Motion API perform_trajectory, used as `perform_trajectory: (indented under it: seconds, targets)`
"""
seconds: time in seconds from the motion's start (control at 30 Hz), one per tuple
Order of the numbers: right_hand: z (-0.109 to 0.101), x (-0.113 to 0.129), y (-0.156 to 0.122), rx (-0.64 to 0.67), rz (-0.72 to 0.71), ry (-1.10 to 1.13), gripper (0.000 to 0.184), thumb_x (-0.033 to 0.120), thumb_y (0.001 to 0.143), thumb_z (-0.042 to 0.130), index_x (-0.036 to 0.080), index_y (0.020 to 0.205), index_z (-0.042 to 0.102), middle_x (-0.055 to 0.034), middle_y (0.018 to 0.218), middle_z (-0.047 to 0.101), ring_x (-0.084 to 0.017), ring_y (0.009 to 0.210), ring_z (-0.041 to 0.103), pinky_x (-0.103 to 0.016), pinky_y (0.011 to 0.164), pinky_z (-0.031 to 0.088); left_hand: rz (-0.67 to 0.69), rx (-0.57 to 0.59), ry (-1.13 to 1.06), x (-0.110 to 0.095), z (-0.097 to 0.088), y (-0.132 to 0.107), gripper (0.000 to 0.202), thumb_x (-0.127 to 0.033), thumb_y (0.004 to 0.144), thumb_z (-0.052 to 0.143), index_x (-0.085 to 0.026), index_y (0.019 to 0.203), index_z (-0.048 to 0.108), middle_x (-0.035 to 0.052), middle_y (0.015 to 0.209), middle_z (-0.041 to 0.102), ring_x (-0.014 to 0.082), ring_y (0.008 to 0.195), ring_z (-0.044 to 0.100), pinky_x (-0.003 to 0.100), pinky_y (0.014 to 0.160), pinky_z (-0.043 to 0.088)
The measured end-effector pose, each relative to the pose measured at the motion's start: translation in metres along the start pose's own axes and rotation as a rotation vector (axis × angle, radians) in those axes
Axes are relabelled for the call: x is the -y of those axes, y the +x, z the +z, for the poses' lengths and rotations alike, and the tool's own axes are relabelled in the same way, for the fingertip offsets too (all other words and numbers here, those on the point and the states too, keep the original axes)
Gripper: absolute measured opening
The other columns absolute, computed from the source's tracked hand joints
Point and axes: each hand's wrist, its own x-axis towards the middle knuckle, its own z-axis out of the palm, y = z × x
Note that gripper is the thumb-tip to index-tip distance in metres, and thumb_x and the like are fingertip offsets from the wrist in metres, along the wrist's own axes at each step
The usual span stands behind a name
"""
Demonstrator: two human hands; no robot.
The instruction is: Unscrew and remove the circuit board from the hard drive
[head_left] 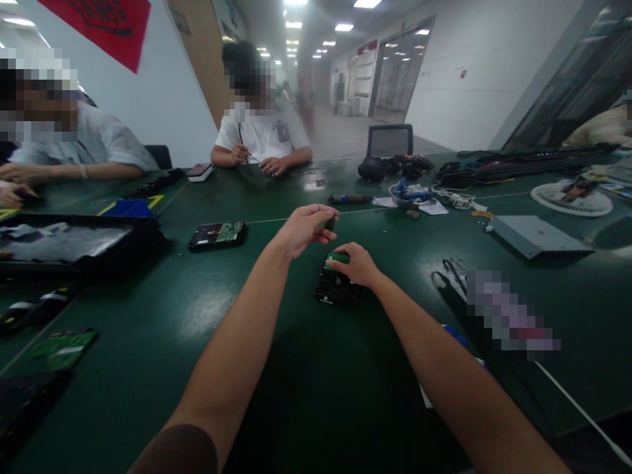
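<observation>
A black hard drive lies on the dark green table in front of me. My right hand rests on its far end, fingers closed on a small green circuit board there. Just above and to the left, my left hand hovers with fingers pinched round a short dark tool, seemingly a screwdriver handle. The tool's tip is hidden.
A second hard drive with its green board up lies to the left. A black tray sits at far left, loose green boards near it. Two people sit across. A grey case, a fan and cables lie at right.
</observation>
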Motion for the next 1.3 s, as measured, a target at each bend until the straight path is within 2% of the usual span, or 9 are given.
perform_trajectory:
  seconds: [0.2, 0.37, 0.47, 0.63, 0.83, 1.03, 1.23, 1.3]
  targets:
    - [-0.001, 0.002, -0.001, 0.004, -0.012, -0.004, 0.045, 0.061, 0.084, 0.073, 0.026, 0.112, 0.074, -0.0077, 0.113, 0.07, -0.025, 0.104, 0.065, -0.039, 0.091, 0.049, -0.076, 0.069, -0.072, 0.003, -0.004, 0.001, 0.02, -0.031, 0.097, 0.062, -0.016, 0.108, 0.068, 0.0114, 0.109, 0.074, 0.0126, 0.064, 0.071, 0.023, 0.054, 0.052]
    - [-0.001, 0.003, -0.002, -0.003, -0.003, -0.015, 0.046, 0.061, 0.084, 0.073, 0.025, 0.113, 0.073, -0.0084, 0.113, 0.07, -0.025, 0.104, 0.065, -0.039, 0.091, 0.05, -0.143, 0.086, -0.148, 0.006, -0.007, 0.003, 0.024, -0.038, 0.098, 0.06, -0.015, 0.102, 0.066, 0.0134, 0.108, 0.075, 0.0188, 0.078, 0.075, 0.029, 0.066, 0.057]
    - [-0.002, 0.003, -0.002, 0.008, -0.014, -0.018, 0.045, 0.061, 0.085, 0.072, 0.025, 0.112, 0.073, -0.0087, 0.112, 0.07, -0.025, 0.103, 0.065, -0.039, 0.09, 0.05, -0.174, 0.057, -0.106, 0.004, -0.01, 0.003, 0.025, -0.039, 0.096, 0.061, -0.015, 0.098, 0.068, 0.0129, 0.1, 0.074, 0.0178, 0.076, 0.073, 0.026, 0.061, 0.054]
    - [-0.002, 0.002, -0.001, 0.014, -0.029, -0.016, 0.044, 0.061, 0.086, 0.071, 0.025, 0.111, 0.073, -0.008, 0.111, 0.07, -0.025, 0.103, 0.064, -0.038, 0.09, 0.049, -0.181, -0.005, 0.051, 0.001, -0.011, 0.002, 0.016, -0.03, 0.089, 0.065, -0.015, 0.093, 0.07, 0.0103, 0.095, 0.073, 0.0109, 0.061, 0.065, 0.024, 0.053, 0.043]
    - [-0.002, 0.001, -0.001, 0.021, -0.032, 0.005, 0.045, 0.062, 0.085, 0.071, 0.025, 0.111, 0.072, -0.0076, 0.113, 0.07, -0.024, 0.104, 0.064, -0.038, 0.091, 0.048, -0.072, -0.102, 0.241, -0.004, -0.008, 0.0, 0.012, -0.025, 0.089, 0.07, -0.015, 0.084, 0.066, 0.0033, 0.074, 0.065, 0.0077, 0.054, 0.056, 0.024, 0.054, 0.038]
    - [-0.003, 0.002, -0.001, 0.014, -0.032, 0.006, 0.043, 0.061, 0.086, 0.07, 0.026, 0.11, 0.074, -0.0073, 0.111, 0.07, -0.025, 0.103, 0.063, -0.039, 0.091, 0.048, 0.083, -0.194, 0.345, -0.004, -0.004, 0.0, 0.014, -0.026, 0.084, 0.076, -0.016, 0.08, 0.067, 0.0053, 0.073, 0.067, 0.0096, 0.058, 0.056, 0.025, 0.059, 0.043]
    - [-0.002, 0.002, -0.001, 0.006, -0.036, 0.005, 0.044, 0.062, 0.086, 0.071, 0.025, 0.11, 0.074, -0.0075, 0.111, 0.07, -0.024, 0.103, 0.063, -0.038, 0.091, 0.048, 0.217, -0.283, 0.397, 0.0, 0.0, 0.002, 0.021, -0.031, 0.079, 0.082, -0.016, 0.075, 0.068, 0.0026, 0.068, 0.065, 0.0104, 0.059, 0.054, 0.025, 0.056, 0.039]
    - [-0.001, 0.002, 0.0, 0.005, -0.03, 0.002, 0.044, 0.061, 0.086, 0.071, 0.025, 0.11, 0.074, -0.0078, 0.11, 0.07, -0.024, 0.103, 0.064, -0.039, 0.091, 0.048, 0.232, -0.279, 0.378, 0.0, 0.001, 0.002, 0.02, -0.032, 0.08, 0.082, -0.016, 0.077, 0.07, 0.0026, 0.068, 0.066, 0.0098, 0.058, 0.053, 0.025, 0.054, 0.038]
